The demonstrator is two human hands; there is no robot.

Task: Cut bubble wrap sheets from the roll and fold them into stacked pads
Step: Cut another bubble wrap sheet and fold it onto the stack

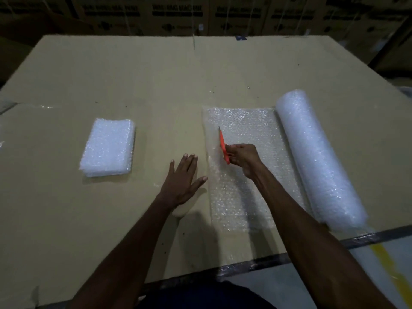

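Two bare forearms reach out from the bottom of the view over a cardboard-covered bench (111,219). Nearest the person, the bench's front edge shows a dark strip, and past its right corner lies pale floor with a yellow line (389,264). The left hand (181,180) lies flat with fingers straight and spread, palm down on the cardboard just left of the unrolled bubble wrap sheet (243,175), its thumb tip at the sheet's left edge; its grip holds nothing. The right hand (244,159) rests over the sheet with its grip curled round the handle of an orange utility knife (223,147), whose blade points away from the person and meets the wrap close to the sheet's left edge. The sheet lies flat on the bench, running from near the front edge towards the far side, and is joined along its right side to the bubble wrap roll (316,159), which lies on its side just beside it, angled a little. Well apart to the left, a stack of folded bubble wrap pads (108,147) sits squarely on the cardboard. Beyond the bench's far edge stand dark cardboard boxes (178,12) with printed lettering too blurred to read surely.
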